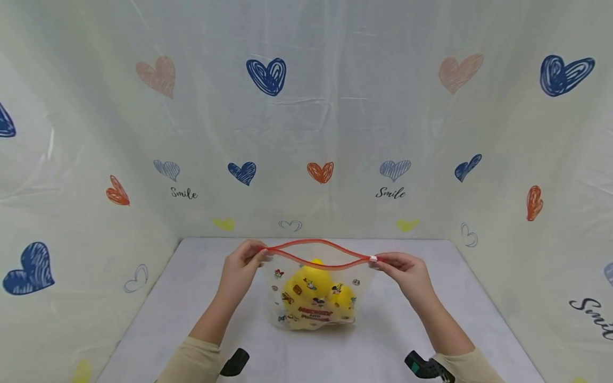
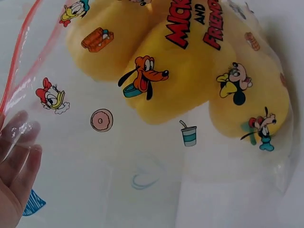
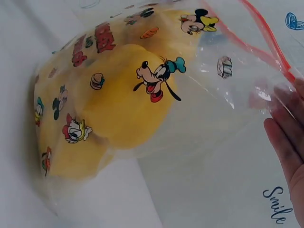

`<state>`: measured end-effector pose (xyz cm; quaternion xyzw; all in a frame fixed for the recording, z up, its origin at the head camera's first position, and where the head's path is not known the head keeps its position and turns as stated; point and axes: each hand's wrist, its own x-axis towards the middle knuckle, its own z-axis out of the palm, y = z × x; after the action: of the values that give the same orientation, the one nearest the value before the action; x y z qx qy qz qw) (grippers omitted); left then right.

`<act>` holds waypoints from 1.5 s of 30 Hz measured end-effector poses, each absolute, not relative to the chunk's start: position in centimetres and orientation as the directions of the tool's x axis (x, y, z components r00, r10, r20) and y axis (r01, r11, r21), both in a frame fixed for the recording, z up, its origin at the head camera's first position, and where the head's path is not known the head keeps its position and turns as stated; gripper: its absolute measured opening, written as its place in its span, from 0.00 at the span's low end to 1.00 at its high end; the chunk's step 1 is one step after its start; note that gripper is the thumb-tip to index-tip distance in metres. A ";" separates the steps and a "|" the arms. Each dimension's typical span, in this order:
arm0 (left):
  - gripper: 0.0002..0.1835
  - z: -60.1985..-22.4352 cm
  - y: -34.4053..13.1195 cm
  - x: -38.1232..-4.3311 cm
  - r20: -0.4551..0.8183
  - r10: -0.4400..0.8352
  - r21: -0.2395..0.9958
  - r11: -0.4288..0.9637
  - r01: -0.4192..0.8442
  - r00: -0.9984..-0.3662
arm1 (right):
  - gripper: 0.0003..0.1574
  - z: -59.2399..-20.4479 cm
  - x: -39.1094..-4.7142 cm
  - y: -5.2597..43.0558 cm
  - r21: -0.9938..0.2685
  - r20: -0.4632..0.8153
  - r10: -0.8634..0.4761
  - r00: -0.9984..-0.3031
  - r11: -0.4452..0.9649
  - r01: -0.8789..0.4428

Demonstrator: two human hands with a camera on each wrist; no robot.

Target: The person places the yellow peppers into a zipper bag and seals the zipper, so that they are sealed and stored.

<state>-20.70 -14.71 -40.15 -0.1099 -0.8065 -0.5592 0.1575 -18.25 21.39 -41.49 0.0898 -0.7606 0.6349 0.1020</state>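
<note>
Your left hand (image 1: 242, 266) pinches the left end of the clear zip bag (image 1: 313, 290) at its red zipper strip (image 1: 316, 254), and your right hand (image 1: 402, 268) pinches the right end by the white slider (image 1: 373, 259). The bag stands on the white table (image 1: 167, 308) between your hands, its mouth gaping, with yellow rounded toys (image 1: 313, 298) inside.
</note>
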 end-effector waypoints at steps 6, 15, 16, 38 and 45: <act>0.05 -40.5 -14.9 -20.5 0.362 -0.015 0.872 0.358 0.333 -0.932 | 0.13 -42.2 -18.2 21.2 -0.927 0.346 -0.040 -0.937 0.139 -0.348; 0.04 -40.6 -15.1 -20.4 0.364 -0.024 0.876 0.348 0.333 -0.931 | 0.15 -42.0 -18.8 19.7 -0.917 0.383 -0.064 -0.921 0.097 -0.388; 0.04 -40.6 -15.1 -20.4 0.360 -0.025 0.878 0.347 0.330 -0.932 | 0.15 -42.0 -18.9 19.6 -0.916 0.386 -0.068 -0.920 0.095 -0.391; 0.14 -39.4 -15.7 -20.1 0.481 0.019 0.784 0.438 0.440 -0.877 | 0.11 -41.4 -19.4 17.7 -0.920 0.389 0.005 -0.921 0.064 -0.388; 0.20 -37.5 -13.4 -18.9 0.633 0.190 0.597 0.497 0.630 -0.750 | 0.10 -41.6 -19.5 17.7 -0.925 0.376 0.015 -0.926 0.058 -0.375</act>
<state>-18.92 -13.40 -37.51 -0.2477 -0.8275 -0.4363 0.2520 -19.54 17.72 -41.63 0.1263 -0.7128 0.6745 0.1445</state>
